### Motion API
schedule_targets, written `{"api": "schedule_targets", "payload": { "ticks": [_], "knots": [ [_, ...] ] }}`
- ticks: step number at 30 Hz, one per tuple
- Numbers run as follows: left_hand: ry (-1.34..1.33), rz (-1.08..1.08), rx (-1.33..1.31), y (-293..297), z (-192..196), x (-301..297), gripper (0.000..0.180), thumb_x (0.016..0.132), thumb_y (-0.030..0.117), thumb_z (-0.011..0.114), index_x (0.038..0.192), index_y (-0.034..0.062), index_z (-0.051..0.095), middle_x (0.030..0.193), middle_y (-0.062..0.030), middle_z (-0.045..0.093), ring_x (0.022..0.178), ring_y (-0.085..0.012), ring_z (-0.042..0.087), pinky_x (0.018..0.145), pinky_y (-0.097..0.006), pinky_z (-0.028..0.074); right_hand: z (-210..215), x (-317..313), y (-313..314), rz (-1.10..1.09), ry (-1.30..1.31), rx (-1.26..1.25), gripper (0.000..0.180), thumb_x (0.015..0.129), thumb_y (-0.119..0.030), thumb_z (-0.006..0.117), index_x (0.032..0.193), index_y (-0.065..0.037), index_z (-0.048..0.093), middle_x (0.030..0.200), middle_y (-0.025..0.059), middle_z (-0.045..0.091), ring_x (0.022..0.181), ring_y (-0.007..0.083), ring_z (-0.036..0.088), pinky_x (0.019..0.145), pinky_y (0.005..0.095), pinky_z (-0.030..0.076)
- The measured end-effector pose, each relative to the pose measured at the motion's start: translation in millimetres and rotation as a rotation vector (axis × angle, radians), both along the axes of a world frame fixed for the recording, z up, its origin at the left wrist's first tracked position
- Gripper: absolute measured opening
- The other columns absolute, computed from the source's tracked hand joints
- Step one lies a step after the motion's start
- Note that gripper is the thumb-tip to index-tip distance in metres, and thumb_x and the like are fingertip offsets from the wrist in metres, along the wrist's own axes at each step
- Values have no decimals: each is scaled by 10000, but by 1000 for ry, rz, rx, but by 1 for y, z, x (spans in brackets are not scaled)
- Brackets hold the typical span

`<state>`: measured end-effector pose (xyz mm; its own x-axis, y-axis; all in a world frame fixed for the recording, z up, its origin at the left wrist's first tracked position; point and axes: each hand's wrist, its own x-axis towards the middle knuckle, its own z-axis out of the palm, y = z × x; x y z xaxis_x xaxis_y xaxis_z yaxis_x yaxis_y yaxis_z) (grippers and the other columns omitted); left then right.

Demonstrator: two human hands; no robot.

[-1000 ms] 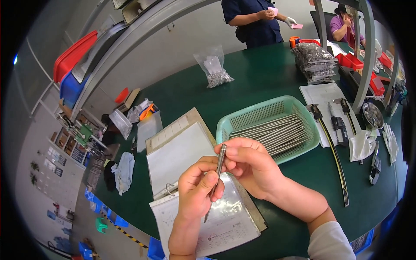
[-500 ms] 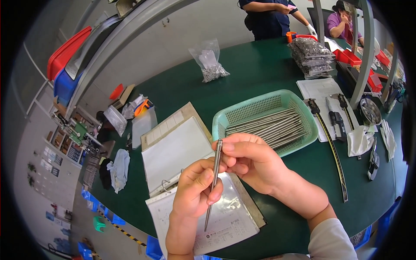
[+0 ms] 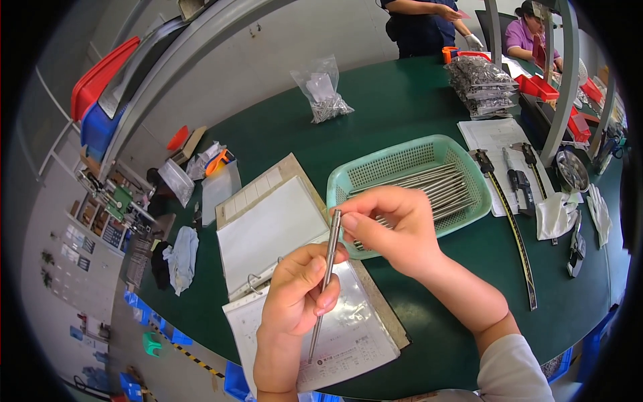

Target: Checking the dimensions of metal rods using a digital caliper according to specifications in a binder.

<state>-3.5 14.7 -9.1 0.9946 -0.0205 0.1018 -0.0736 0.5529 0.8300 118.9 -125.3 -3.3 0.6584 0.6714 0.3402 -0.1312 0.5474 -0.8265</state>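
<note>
Upright but slightly tilted, a thin metal rod (image 3: 332, 242) is held over the open ring binder (image 3: 271, 231); its narrow lower end points down at the printed sheet. My left hand (image 3: 291, 291) is closed around the middle of the rod. At the rod's top end, my right hand (image 3: 398, 231) pinches with thumb and forefinger, its other fingers curled behind. Just beyond the right hand stands a pale green perforated basket (image 3: 402, 159), in which several similar metal rods (image 3: 439, 194) lie side by side.
Calipers (image 3: 506, 221) and a digital micrometer (image 3: 521, 187) lie right of the basket, beside white gloves (image 3: 557, 216). Stacked bags of small metal parts (image 3: 479, 87) and one loose bag (image 3: 328, 104) stand farther back. A grey shelf post (image 3: 561, 87) rises at right. Two people are across the table.
My right hand has shifted up to the rod's top end, its fingers moving away from my left hand. The rod's lower end has swung slightly left.
</note>
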Motion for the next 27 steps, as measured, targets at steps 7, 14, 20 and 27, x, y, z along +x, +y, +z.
{"api": "schedule_targets", "payload": {
  "ticks": [7, 14, 20, 27],
  "knots": [
    [9, 113, 89, -1, 4, -3, 258, 961, 153, 494, 1070, -76, 545, 1051, -130, 589, 518, -111, 487, 405, -213, 355, -4, 19, 5, -731, -918, 138, 134, 717, 0, 670, 842, -44, 691, 650, 39, 626, 491, 124, 550, 459, 242, 389],
    [51, 32, 57, -5, 7, -7, 259, 965, 157, 485, 1068, -73, 545, 1072, -140, 579, 496, -122, 510, 376, -213, 357, 1, 31, -9, -555, -1081, 71, 165, 708, -19, 691, 870, -48, 697, 699, 37, 657, 595, 162, 603, 553, 275, 425],
    [82, -16, 12, -7, 5, -5, 256, 977, 161, 457, 1068, -65, 536, 1099, -153, 563, 501, -140, 539, 371, -219, 395, 2, 38, -13, -480, -1116, 42, 133, 715, -35, 686, 846, -58, 691, 710, 27, 664, 582, 159, 590, 548, 282, 415],
    [112, -48, -49, -8, 4, -6, 251, 985, 156, 434, 1077, -63, 517, 1122, -164, 546, 523, -140, 555, 380, -218, 419, 0, 39, -12, -452, -1082, 39, 111, 710, -30, 677, 817, -58, 689, 707, 26, 665, 567, 165, 576, 558, 286, 424]
  ]
}}
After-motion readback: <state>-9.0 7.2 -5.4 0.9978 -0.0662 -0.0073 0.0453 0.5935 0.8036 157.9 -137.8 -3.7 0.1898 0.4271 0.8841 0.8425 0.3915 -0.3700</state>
